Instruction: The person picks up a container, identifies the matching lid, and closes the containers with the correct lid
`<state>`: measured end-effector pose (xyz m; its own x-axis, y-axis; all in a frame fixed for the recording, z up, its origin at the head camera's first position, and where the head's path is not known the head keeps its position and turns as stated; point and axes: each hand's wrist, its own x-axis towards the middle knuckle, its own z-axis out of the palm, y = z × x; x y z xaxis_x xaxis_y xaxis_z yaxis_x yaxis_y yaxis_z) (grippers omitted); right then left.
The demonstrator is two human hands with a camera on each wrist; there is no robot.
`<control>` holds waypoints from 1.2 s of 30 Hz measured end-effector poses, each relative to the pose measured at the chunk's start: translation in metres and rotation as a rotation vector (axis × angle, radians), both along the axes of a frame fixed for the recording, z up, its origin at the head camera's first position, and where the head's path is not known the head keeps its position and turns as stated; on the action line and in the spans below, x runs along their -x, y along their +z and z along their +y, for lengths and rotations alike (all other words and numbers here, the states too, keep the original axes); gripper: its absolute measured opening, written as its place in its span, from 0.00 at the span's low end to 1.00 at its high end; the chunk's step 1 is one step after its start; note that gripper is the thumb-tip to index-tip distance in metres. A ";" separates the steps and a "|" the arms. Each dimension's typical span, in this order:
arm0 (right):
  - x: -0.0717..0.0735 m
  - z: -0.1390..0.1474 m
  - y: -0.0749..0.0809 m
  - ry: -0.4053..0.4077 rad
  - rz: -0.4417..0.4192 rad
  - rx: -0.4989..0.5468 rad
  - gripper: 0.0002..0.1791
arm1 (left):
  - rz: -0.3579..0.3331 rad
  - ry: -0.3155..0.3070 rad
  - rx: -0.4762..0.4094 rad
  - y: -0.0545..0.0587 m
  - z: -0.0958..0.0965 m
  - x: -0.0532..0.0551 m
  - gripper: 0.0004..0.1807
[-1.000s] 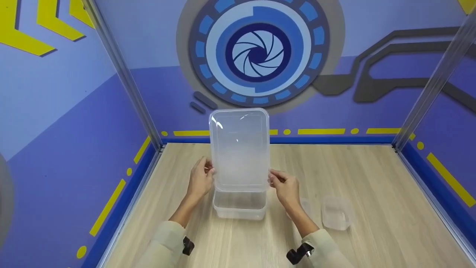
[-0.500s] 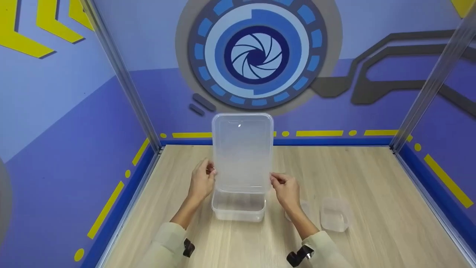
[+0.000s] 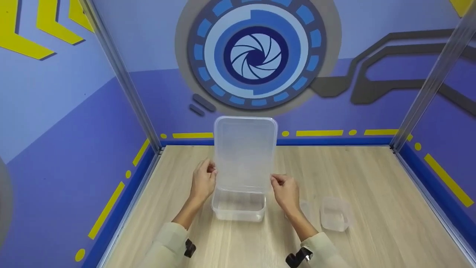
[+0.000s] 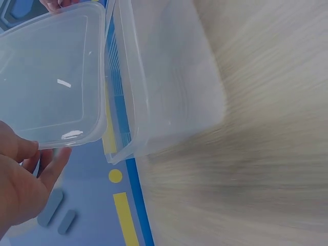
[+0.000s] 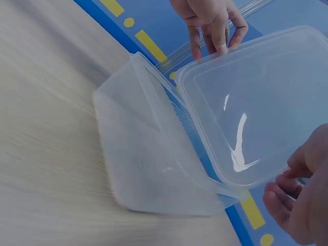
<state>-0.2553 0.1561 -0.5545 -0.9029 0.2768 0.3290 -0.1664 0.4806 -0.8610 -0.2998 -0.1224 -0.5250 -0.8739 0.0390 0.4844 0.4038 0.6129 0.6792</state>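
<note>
A clear rectangular lid [image 3: 245,152] stands tilted steeply up above a clear plastic food container [image 3: 240,215], its lower edge close to the container's open top. My left hand [image 3: 203,181] pinches the lid's left edge between thumb and fingers, as the left wrist view also shows at the lid's rim [image 4: 77,143]. On the opposite edge my right hand [image 3: 287,191] pinches the lid with thumb and fingertips. In the right wrist view the container [image 5: 148,154] sits on the table below the lid. Whether lid and container touch I cannot tell.
To the right of my right forearm a small clear container [image 3: 334,215] rests on the wooden table [image 3: 379,186]. Another clear piece [image 3: 305,208] is partly hidden by that forearm. Blue panels [image 3: 156,96] with metal corner posts [image 3: 122,74] enclose the table's back and sides.
The lid's top edge has come down slightly and shifted a little to the right. Both hands keep their hold on it, nearly in place. The container has not moved on the table.
</note>
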 end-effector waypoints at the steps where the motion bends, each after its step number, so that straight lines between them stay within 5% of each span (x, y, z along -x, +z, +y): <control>1: -0.001 0.000 0.001 -0.001 0.002 -0.011 0.08 | -0.002 0.001 -0.007 0.000 0.000 0.000 0.08; 10: -0.004 0.003 0.016 0.038 -0.006 -0.048 0.10 | 0.005 -0.025 -0.048 0.000 0.000 0.001 0.07; 21: -0.004 0.011 0.021 0.133 -0.097 0.167 0.11 | 0.033 0.031 0.041 -0.004 -0.001 0.003 0.09; 30: -0.003 0.015 0.023 0.144 -0.133 0.329 0.15 | 0.119 -0.018 0.033 -0.006 -0.003 0.002 0.06; 36: -0.006 0.017 0.023 0.121 -0.148 0.291 0.15 | 0.021 -0.021 -0.030 -0.004 -0.004 -0.001 0.07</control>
